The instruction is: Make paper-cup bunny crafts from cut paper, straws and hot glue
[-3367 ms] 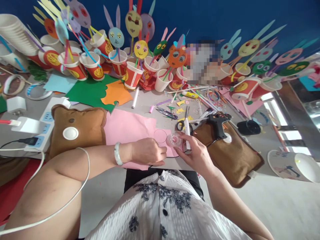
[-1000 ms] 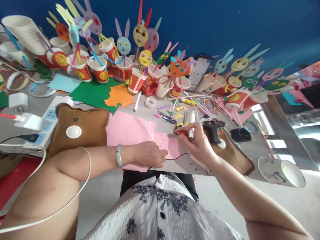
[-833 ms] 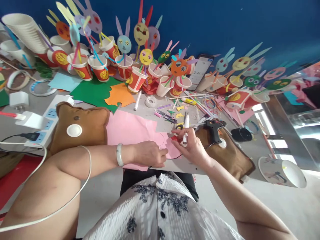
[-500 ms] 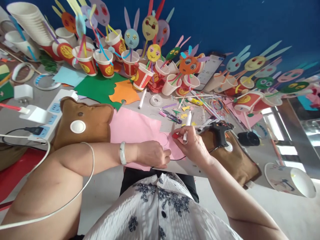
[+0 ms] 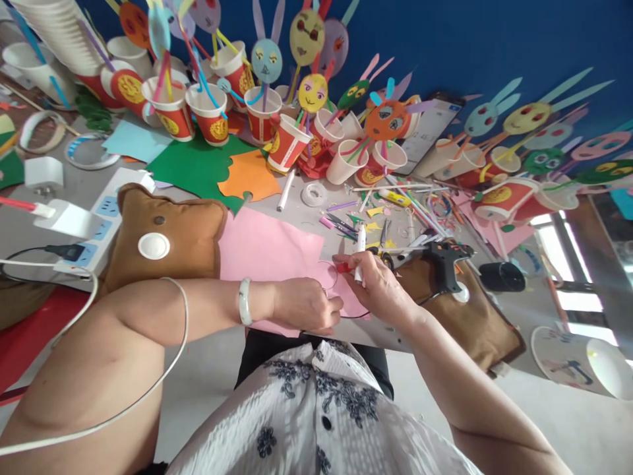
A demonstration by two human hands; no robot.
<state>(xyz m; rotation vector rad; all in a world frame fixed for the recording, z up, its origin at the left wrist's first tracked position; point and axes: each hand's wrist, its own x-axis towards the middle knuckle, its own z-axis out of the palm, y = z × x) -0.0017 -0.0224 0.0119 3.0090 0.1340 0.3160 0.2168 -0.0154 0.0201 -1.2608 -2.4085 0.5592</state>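
Observation:
A pink paper sheet [image 5: 267, 247] lies at the table's front edge, with a thin round outline [image 5: 328, 275] near its right side. My left hand [image 5: 309, 303] rests on the sheet just below that outline, its fingers curled under. Whatever they may hold is hidden. Between the fingers of my right hand [image 5: 378, 284] a white marker [image 5: 361, 247] stands nearly upright. A small red piece [image 5: 344, 267] shows at the same fingertips, beside the outline's right edge; I cannot tell whether it belongs to the marker.
Paper cups with straw-and-paper rabbit faces [image 5: 267, 61] line the back. Brown cushions flank the sheet, the left one [image 5: 168, 244] near a power strip [image 5: 106, 218]. A black glue gun [image 5: 445, 264] lies on the right one. Scissors, straws and scraps clutter the middle. A white cable crosses my left arm.
The marker's upper end has swung left and stands more upright. My right hand has shifted slightly left, with the red piece nearer the outline. The left hand stays almost in place.

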